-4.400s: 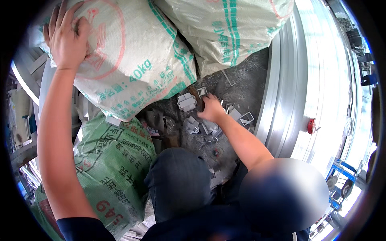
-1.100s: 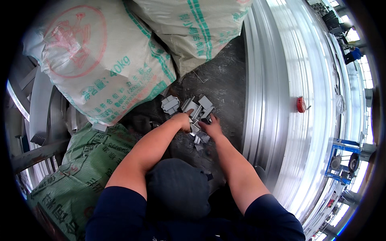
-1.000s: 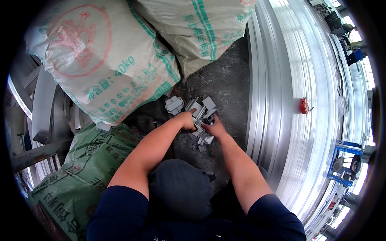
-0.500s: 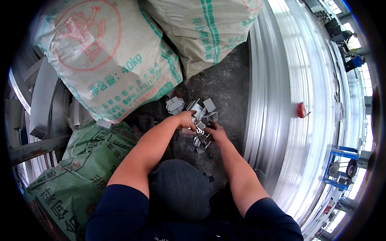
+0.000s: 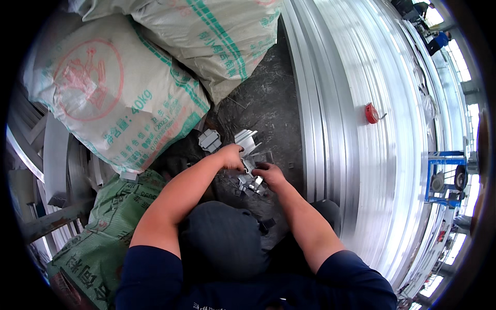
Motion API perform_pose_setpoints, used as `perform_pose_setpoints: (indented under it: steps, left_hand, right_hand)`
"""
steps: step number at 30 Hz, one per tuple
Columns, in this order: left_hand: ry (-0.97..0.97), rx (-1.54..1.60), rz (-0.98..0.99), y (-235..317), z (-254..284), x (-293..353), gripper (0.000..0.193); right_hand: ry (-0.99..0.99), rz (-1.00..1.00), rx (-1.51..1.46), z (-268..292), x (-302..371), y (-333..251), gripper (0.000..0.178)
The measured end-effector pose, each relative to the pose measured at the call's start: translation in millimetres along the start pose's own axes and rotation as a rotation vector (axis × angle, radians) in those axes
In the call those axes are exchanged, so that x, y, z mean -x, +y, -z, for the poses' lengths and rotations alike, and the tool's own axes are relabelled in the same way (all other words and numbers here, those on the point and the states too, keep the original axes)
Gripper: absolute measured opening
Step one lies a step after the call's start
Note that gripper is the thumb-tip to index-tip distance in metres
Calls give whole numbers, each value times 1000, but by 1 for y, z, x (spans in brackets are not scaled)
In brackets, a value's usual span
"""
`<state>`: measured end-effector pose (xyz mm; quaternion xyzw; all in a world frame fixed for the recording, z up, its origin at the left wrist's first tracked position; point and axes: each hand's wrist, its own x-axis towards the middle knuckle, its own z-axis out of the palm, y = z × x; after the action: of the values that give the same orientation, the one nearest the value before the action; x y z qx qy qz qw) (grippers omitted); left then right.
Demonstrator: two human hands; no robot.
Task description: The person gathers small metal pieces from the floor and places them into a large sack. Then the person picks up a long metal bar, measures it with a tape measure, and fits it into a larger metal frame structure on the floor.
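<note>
My left hand (image 5: 233, 157) is closed, its fingertips on a short cut piece of silvery metal profile (image 5: 248, 166). From the other side my right hand (image 5: 270, 174) grips the same piece between thumb and fingers. More small profile offcuts (image 5: 252, 184) lie on the dark floor just below both hands. Beyond my left hand rests a ridged profile piece (image 5: 245, 138). A neat cluster of grey pieces (image 5: 209, 140) sits farther left, apart from my hands. My fingers partly hide the held piece.
Large white woven sacks (image 5: 129, 98) stand at the far left, with a green woven sack (image 5: 116, 219) nearer me. Long silvery metal profiles (image 5: 341, 155) run along the right, bearing a red tape measure (image 5: 371, 113). Past them are a blue cart (image 5: 445, 178) and people (image 5: 439, 42).
The whole view has shifted, so sacks and profiles appear farther left. My hands have drawn slightly closer together around the metal piece, and the offcuts near them lie differently.
</note>
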<state>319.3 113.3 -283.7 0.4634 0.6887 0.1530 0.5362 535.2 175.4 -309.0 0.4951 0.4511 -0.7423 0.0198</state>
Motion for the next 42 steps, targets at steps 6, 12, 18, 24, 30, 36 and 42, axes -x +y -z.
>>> perform_pose_setpoints:
  steps: [6,12,18,24,30,36,42]
  left_hand:
    - [82,-282,-63,69,42,31,82]
    - [333,-570,-176,202,142,115,57]
    - [779,-702,-416,361,232,302,57]
    - [1389,-859,-708,436,313,470,66]
    - [1572,-600,-505,391,432,468,73]
    - [1513,-290,-477,322,436,412,86]
    - [1499,-294,-457,321,425,398,84]
  right_hand:
    - [10,29,-65,-2,45,-56,55]
    - [115,447,37,-30,113,-201,45]
    - [428,1019,390,-77,255,-385,46]
    - [294,1748,426,-160,390,-554,49]
    - [94,1749,715,-243,348,-677,50]
    - [165,1694,1024,-257,300,-672,49]
    - [86,1455,1146,-229,313,-663,60]
